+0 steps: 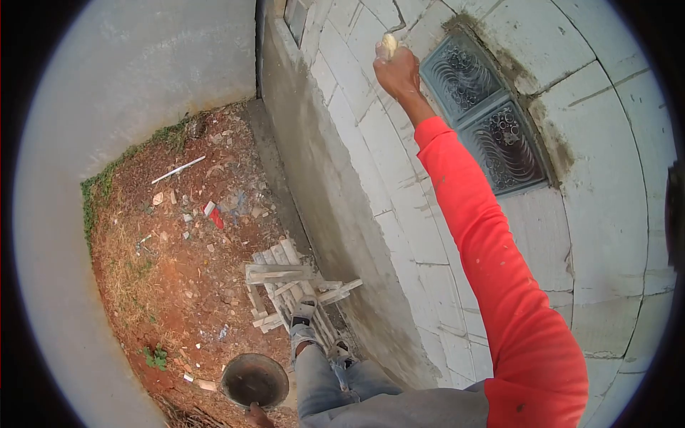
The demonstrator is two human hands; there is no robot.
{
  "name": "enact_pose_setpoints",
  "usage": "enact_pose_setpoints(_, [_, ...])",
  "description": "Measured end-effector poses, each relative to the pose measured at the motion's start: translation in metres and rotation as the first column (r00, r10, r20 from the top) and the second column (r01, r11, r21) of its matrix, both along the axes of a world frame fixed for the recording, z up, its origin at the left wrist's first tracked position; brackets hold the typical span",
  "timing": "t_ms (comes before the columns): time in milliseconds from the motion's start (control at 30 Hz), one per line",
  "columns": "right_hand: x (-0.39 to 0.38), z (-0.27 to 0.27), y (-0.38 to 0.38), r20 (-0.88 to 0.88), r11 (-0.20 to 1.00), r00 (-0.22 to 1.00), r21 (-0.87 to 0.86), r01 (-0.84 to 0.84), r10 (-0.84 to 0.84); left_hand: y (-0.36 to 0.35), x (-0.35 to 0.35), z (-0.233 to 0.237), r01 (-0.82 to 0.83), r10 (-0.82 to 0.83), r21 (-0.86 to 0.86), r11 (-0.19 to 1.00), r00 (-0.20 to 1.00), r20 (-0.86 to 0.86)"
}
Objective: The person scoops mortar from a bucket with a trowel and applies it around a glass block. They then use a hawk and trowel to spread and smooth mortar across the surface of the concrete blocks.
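My right hand [398, 71], at the end of a stretched red sleeve, is up close to the pale block wall [385, 150]. Its fingers close round a pale yellow, rounded, handle-like thing [389, 44]; the rest of it cannot be made out. Just to the right of that hand, two patterned glass blocks [460, 75] are set in the wall. Low in the view, my left hand [258, 416] grips the near rim of a dark round bucket [255, 381]. Most of that hand is cut off by the frame's edge.
My feet stand on a rough wooden platform [275, 272] of planks beside the wall. Below lies red soil [178, 264] with rubble, a white stick [178, 170] and a red scrap [216, 217]. A grey wall [143, 85] closes off the left side.
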State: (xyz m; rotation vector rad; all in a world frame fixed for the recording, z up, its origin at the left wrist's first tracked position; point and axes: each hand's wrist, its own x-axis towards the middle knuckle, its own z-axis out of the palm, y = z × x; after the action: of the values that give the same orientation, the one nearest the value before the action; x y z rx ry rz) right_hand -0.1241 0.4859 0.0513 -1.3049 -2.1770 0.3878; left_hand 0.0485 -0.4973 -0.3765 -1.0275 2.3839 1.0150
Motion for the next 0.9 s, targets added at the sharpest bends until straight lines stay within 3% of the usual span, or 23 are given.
enact_pose_setpoints(67, [0.004, -0.018, 0.003, -0.078, 0.999, 0.997, 0.034, 0.017, -0.014, 0.007, -0.010, 0.029, 0.067, -0.060, -0.081, 0.994, 0.995, 0.079])
enact_pose_setpoints(100, [0.004, -0.018, 0.014, -0.133, 0.897, 0.969, -0.420, 0.135, -0.208, 0.012, -0.015, 0.033, -0.044, 0.040, 0.063, 0.997, 0.997, 0.062])
enact_pose_setpoints(200, [0.015, -0.032, -0.001, -0.066, 0.991, 0.989, -0.027, 0.129, -0.130, 0.028, -0.024, 0.041, -0.151, 0.159, 0.220, 0.964, 0.987, -0.016])
enact_pose_setpoints(233, [0.020, -0.024, -0.016, -0.219, 0.997, 0.973, -0.004, 0.079, -0.078, 0.035, -0.020, 0.039, -0.118, 0.123, 0.158, 0.980, 0.992, -0.020])
enact_pose_setpoints(333, [0.027, -0.047, 0.019, -0.052, 0.990, 0.991, -0.080, 0.117, -0.121, 0.040, -0.045, 0.051, -0.017, 0.018, -0.042, 0.999, 1.000, 0.015])
enact_pose_setpoints(400, [0.020, -0.014, -0.004, -0.168, 0.993, 0.979, 0.006, 0.117, -0.114, 0.076, -0.051, 0.087, -0.026, 0.041, -0.135, 0.990, 0.993, 0.110])
enact_pose_setpoints(467, [0.009, 0.025, -0.014, -0.306, 0.988, 0.950, 0.111, 0.107, -0.069, 0.082, -0.040, 0.081, 0.035, -0.038, -0.024, 0.999, 0.990, -0.139])
enact_pose_setpoints(533, [0.007, 0.049, -0.010, -0.416, 0.970, 0.909, 0.226, 0.094, 0.009, 0.086, -0.041, 0.076, 0.029, -0.026, 0.016, 0.999, 0.983, -0.180])
enact_pose_setpoints(600, [0.009, 0.051, 0.020, -0.251, 0.992, 0.965, 0.083, 0.100, -0.077, 0.079, -0.055, 0.071, -0.064, 0.064, -0.012, 0.998, 0.998, -0.018])
enact_pose_setpoints(667, [0.008, 0.061, 0.022, -0.156, 0.996, 0.984, 0.034, 0.088, -0.082, 0.073, -0.055, 0.068, -0.058, 0.062, 0.099, 0.993, 0.997, -0.038])
enact_pose_setpoints(700, [0.005, 0.064, 0.022, -0.192, 0.992, 0.978, 0.078, 0.101, -0.085, 0.077, -0.051, 0.065, -0.063, 0.072, 0.159, 0.985, 0.996, -0.047])
enact_pose_setpoints(767, [0.016, 0.055, 0.013, -0.264, 0.978, 0.958, 0.137, 0.155, -0.115, 0.076, -0.049, 0.062, -0.072, 0.072, 0.069, 0.995, 0.997, -0.002])
enact_pose_setpoints(900, [0.021, 0.058, 0.036, -0.194, 0.994, 0.977, -0.084, 0.076, -0.091, 0.079, -0.047, 0.063, -0.016, 0.018, -0.070, 0.997, 1.000, 0.026])
